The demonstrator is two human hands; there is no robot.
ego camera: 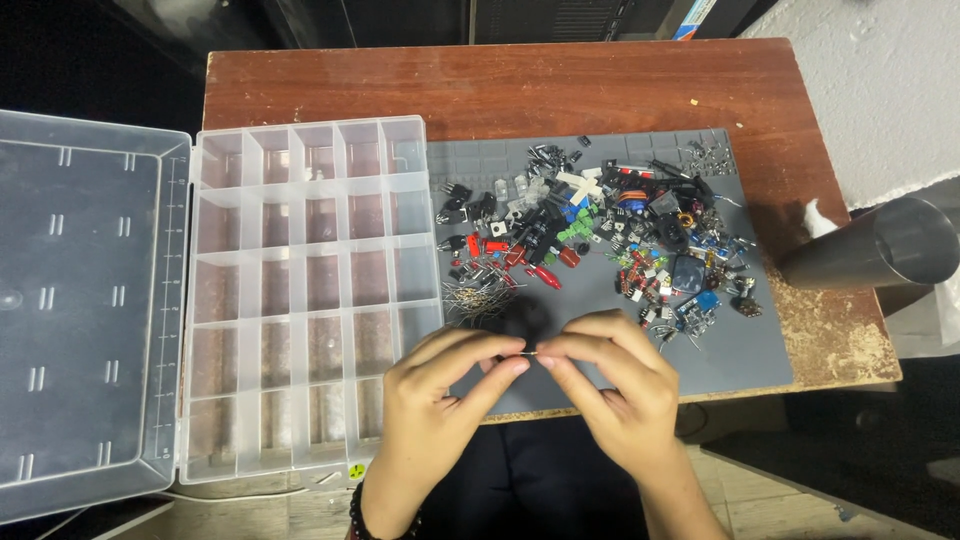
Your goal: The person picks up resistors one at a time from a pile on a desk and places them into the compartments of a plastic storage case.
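Note:
My left hand [440, 395] and my right hand [610, 375] meet over the near edge of a grey work mat [740, 350]. Both pinch a tiny thin component [530, 353] between thumb and forefinger tips; its kind is too small to tell. Just beyond the fingertips lies a bundle of thin wire-legged parts [478, 297]. Farther back a heap of mixed electronic components [610, 230], black, red, green and blue, covers the mat's middle. A dark beaded bracelet [357, 510] shows on my left wrist.
A clear plastic compartment organiser [310, 290] lies open left of the mat, its lid [85, 300] folded out past the table's left edge. A grey metal cylinder [880, 255] lies at the right edge of the worn wooden table [560, 90].

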